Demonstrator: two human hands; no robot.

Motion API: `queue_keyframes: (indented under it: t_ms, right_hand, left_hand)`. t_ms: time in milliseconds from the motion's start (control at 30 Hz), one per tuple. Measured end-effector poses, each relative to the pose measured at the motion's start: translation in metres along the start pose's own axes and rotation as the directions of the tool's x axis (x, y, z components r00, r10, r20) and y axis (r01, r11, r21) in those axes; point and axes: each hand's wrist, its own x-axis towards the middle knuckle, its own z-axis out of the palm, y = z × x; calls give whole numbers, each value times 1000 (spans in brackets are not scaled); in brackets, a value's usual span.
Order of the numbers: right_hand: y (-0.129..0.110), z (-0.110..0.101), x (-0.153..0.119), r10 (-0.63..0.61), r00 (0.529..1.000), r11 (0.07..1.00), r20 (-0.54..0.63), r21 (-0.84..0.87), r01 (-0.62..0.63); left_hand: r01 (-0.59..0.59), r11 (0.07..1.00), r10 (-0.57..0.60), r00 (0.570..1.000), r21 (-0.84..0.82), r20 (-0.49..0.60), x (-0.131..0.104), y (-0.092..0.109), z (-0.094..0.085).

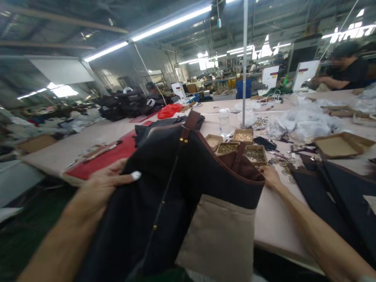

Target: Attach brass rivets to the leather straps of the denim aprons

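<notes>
The left hand is pinching the black bag, likely floppy; I cannot tell how the right hand is gripping; the brown rim is probably giving firmer hold.

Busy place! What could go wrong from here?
The dark bag, held by the left hand with the right hand at its rim, might knock an open box beyond it, spilling small metal pieces. The clear bottle standing on the table could perhaps tip if bumped.
</notes>
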Motion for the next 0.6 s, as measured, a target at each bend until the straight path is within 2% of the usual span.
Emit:
queue_keyframes:
  t_ms: [67,100,167,200,233,300,367,433,500,533,600]
  right_hand:
    - [3,2,4,-8,999,1000,32,-30,9]
    - [6,3,6,-10,999,999,47,-44,13]
    - [11,4,9,-8,997,998,78,-64,13]
    - [14,4,11,-5,996,997,92,-72,12]
    - [16,5,12,-3,995,997,104,-81,11]
    - [21,8,14,12,993,994,120,-108,1]
    - [24,11,17,33,991,990,128,-138,-15]
    - [25,12,18,28,988,988,152,-153,-5]
    - [24,11,19,-14,981,987,195,-154,45]
    - [24,10,18,-41,976,985,216,-155,76]
    - [25,7,16,-92,966,979,243,-155,133]
  left_hand:
    - [220,974,-212,967,-46,144,-6,-56,31]
    - [310,947,-293,940,-78,175,-9,-84,45]
    - [321,946,-323,944,46,70,-16,-133,65]
    - [312,947,-315,948,82,33,-19,-151,70]
    - [293,948,-295,956,128,-5,-22,-163,74]
    - [251,950,-242,968,184,-70,-25,-174,77]
    - [142,952,-111,985,272,-129,-31,-172,85]
    - [-79,899,135,986,431,-100,-42,-165,107]
    - [-353,749,371,925,561,87,-60,-164,143]
    - [-456,693,413,886,558,212,-71,-166,165]
    - [-606,631,414,791,484,450,-95,-179,210]
